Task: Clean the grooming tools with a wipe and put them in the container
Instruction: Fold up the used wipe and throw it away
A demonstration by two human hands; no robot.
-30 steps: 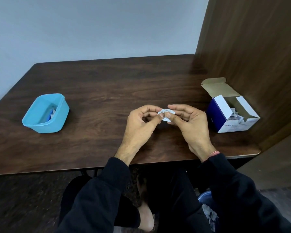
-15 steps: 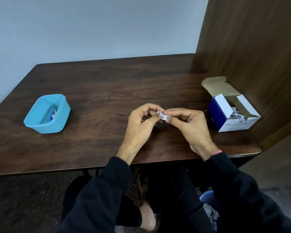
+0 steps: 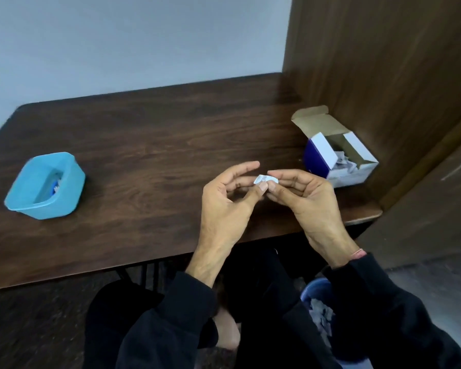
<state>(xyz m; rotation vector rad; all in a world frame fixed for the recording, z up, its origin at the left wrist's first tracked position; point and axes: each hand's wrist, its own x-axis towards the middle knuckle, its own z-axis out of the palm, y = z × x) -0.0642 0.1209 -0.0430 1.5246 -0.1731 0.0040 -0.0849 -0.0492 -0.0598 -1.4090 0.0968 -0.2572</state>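
A small white wipe packet (image 3: 265, 179) is pinched between both hands above the table's front edge. My left hand (image 3: 226, 206) holds its left end with thumb and a finger, its index finger stretched out above. My right hand (image 3: 308, 201) pinches the right end. A light blue plastic container (image 3: 64, 206) stands on the table at the left with a blue and white item (image 3: 56, 183) inside, too blurred to name.
An open blue and white cardboard box (image 3: 338, 161) with crumpled packets stands at the right, next to a brown wooden panel (image 3: 383, 75). Under the table's right end sits a blue bin (image 3: 317, 291) with crumpled paper. The dark wooden table (image 3: 149, 145) lies between container and box.
Both hands have moved slightly toward me and right with the packet. My left index finger has straightened. The camera view has tilted and shifted.
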